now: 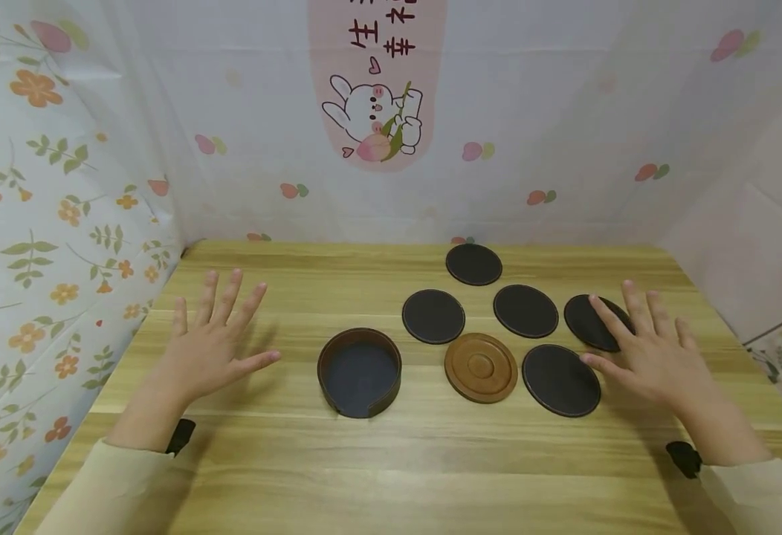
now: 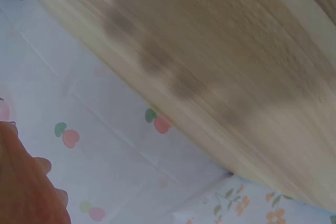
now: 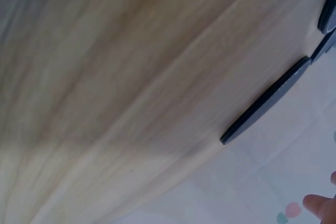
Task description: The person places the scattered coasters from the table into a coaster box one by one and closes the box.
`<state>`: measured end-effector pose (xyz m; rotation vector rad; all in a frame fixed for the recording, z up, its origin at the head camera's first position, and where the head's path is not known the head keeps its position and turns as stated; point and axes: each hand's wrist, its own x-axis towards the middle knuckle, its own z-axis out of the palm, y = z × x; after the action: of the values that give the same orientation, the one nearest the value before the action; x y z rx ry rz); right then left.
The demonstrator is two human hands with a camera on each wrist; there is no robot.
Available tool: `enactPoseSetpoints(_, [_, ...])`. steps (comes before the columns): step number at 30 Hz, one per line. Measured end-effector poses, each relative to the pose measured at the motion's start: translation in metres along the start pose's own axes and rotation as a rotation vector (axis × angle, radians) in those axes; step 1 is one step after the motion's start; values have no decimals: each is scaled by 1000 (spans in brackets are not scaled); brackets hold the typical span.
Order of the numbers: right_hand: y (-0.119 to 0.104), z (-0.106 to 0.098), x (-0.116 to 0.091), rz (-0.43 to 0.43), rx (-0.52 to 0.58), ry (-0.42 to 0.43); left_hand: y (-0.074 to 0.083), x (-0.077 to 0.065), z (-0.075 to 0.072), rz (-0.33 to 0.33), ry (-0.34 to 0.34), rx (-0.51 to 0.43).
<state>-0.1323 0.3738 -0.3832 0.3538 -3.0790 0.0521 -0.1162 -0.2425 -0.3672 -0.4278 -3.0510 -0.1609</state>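
My left hand [image 1: 210, 357] hovers over the left side of the table, fingers spread, holding nothing. To its right stands a round dark coaster holder [image 1: 360, 375] with a brown inner wall and a notch at the front. Several thin black round coasters lie flat right of it, among them one at the back [image 1: 474, 264] and one at the front [image 1: 561, 380]. A brown wooden coaster [image 1: 481, 367] with ring grooves lies among them. My right hand [image 1: 665, 364], also spread and holding nothing, overlaps the rightmost black coaster [image 1: 585, 323], which it partly hides in the head view.
The wood-grain table [image 1: 391, 483] ends at a white printed cloth [image 1: 244, 193] behind it. A flowered cloth [image 1: 50, 297] hangs along the left side. Black wrist straps [image 1: 181, 437] show at both sleeves.
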Motion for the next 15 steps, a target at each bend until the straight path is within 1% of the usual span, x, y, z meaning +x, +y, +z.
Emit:
enactPoseSetpoints(4, [-5, -2, 1, -20, 7, -20, 6, 0, 1, 13, -32, -36])
enactPoseSetpoints(7, [-8, -1, 1, -33, 15, -46, 11, 1, 1, 33, -41, -59])
enactPoseSetpoints(10, [-11, 1, 1, -50, 9, -66, 15, 2, 3, 48, -42, -64])
enactPoseSetpoints(15, [-15, 4, 2, -77, -23, -72, 22, 4, 5, 55, -59, -73])
